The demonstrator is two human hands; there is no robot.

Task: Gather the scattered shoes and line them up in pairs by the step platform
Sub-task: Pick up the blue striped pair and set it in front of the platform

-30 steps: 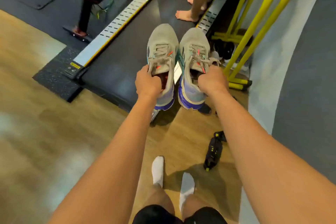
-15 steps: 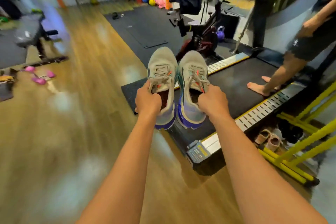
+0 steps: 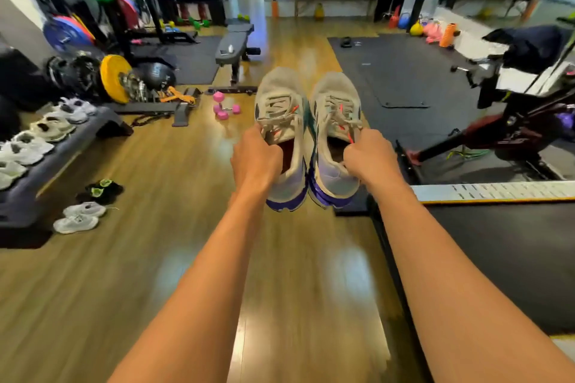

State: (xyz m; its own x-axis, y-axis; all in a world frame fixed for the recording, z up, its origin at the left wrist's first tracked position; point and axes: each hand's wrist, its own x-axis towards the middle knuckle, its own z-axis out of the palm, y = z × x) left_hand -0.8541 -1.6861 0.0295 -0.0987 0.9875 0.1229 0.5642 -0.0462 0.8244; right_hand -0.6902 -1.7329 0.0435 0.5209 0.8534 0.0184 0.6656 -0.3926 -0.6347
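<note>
Gripping grey sneakers (image 3: 281, 93), left hand (image 3: 255, 158) and right hand (image 3: 370, 162) hold them aloft.

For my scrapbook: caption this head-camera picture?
Two grey sneakers held by left hand and right hand; shoes line the step platform.

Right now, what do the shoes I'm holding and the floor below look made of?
Shoes: matte grey fabric, probably mesh judging by the soft texture; purple soles look rubbery. Floor: glossy wood or wood-look planks, showing grain lines and bright reflections.
</note>
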